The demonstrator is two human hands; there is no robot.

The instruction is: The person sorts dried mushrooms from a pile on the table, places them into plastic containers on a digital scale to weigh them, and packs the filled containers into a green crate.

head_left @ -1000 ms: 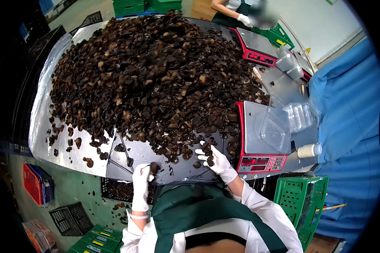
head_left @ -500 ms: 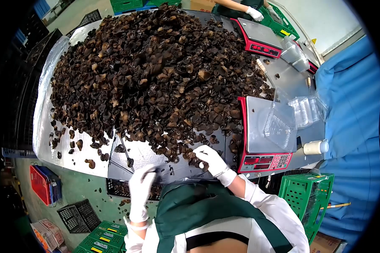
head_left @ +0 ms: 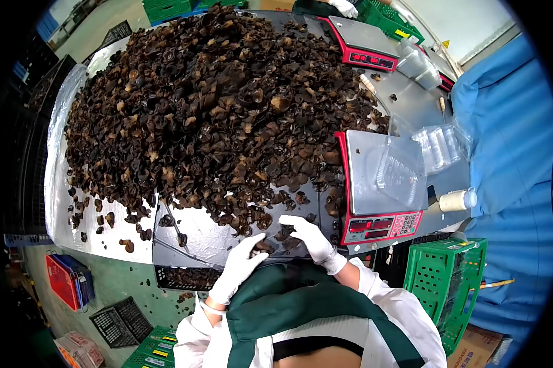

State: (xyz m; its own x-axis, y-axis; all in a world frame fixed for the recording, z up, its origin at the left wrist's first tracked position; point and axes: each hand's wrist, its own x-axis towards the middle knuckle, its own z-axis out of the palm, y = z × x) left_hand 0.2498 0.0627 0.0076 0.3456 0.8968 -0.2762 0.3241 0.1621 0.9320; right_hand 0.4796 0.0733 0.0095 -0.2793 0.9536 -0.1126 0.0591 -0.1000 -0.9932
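A large heap of dark brown wood ear mushrooms (head_left: 209, 116) covers most of the table. At the near edge, my left hand (head_left: 241, 265), in a white glove, has its thumb and fingers around a small brown wood ear piece (head_left: 262, 247). Close by on the right, my gloved right hand (head_left: 313, 241) curls its fingers over several dark wood ear pieces (head_left: 284, 234). Both hands are low over the tabletop in front of the green apron (head_left: 313, 306). The right palm is hidden from view.
A red scale (head_left: 384, 178) with a clear plastic tray (head_left: 399, 178) on it stands to the right, beside stacked clear trays (head_left: 437, 147) and a white roll (head_left: 457, 200). Another scale (head_left: 362, 43) is farther back, near another person's gloved hand (head_left: 344, 7). Green crates (head_left: 445, 288) flank me.
My left hand has moved right and inward, towards my right hand, and now closes on a wood ear piece. My right hand stays nearly in place. The whole view has shifted slightly.
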